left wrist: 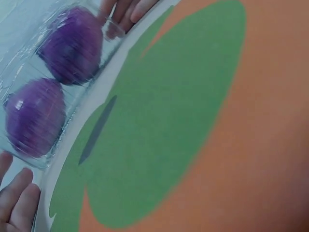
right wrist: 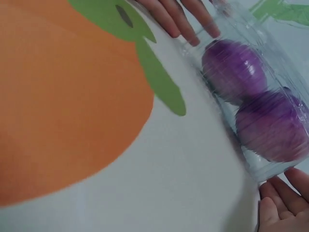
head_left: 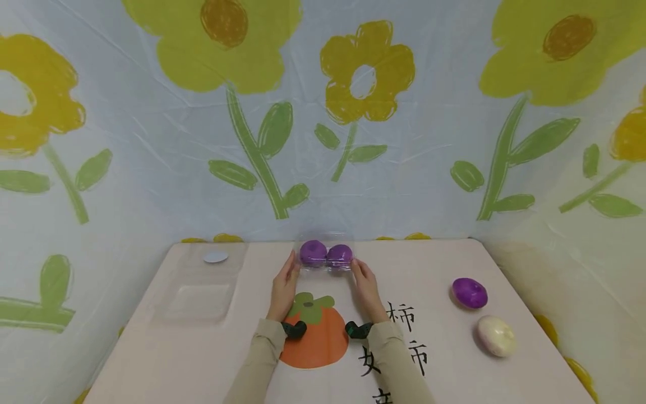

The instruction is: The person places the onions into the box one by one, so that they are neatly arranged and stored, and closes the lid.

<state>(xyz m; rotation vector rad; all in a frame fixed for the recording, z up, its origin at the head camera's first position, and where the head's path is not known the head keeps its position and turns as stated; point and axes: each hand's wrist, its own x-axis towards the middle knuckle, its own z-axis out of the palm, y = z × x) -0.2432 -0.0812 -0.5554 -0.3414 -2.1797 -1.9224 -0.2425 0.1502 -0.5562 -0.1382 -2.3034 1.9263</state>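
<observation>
Between my two hands is a clear plastic box [head_left: 325, 269] with two purple onions [head_left: 313, 253] inside, near the far edge of the table. My left hand [head_left: 285, 286] holds the box by its left end, and my right hand [head_left: 368, 287] grips its right end. In the left wrist view, the left fingertips [left wrist: 21, 193] lie at the near end of the box and the other hand's fingers show at the far end. From the right wrist, the right hand [right wrist: 285, 203] is seen with its fingertips against the box's lower end.
An opened clear plastic box [head_left: 197, 294] with a white label [head_left: 215, 257] stands at the left. To the right lie a loose purple onion [head_left: 470, 293] and a whitish onion [head_left: 497, 336]. The pale table [head_left: 192, 359] meets a flowered cloth [head_left: 404, 185] behind it.
</observation>
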